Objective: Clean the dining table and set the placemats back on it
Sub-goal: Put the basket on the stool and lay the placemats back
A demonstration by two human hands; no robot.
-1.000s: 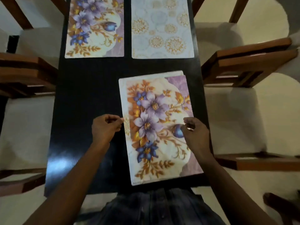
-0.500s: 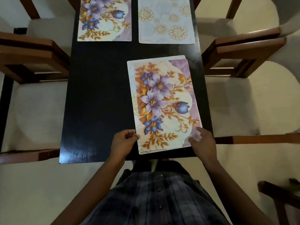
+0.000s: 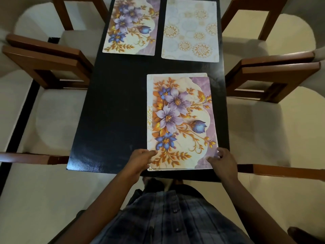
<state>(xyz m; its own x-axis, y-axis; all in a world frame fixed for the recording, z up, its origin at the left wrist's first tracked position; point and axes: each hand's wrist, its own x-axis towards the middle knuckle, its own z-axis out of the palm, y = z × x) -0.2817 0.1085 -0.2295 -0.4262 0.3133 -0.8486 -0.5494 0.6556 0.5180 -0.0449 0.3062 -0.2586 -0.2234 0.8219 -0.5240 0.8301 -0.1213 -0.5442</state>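
Although the placemat stack (image 3: 181, 120) holds its place at the lower centre-right of the frame, close to the near edge of the dining table (image 3: 114, 111), both hands have shifted from its long sides to its near corners. The lower mat (image 3: 149, 110) shows as a strip along the stack's left and top edges. The left hand (image 3: 139, 160) pinches the near-left corner, fingers curled. The right hand (image 3: 224, 162) rests loosely spread fingers on the near-right corner. Judgement: separation of one mat for the bare lower-left area is imminent. A floral placemat (image 3: 131, 25) and a pale placemat (image 3: 190, 29) are already laid in the upper frame.
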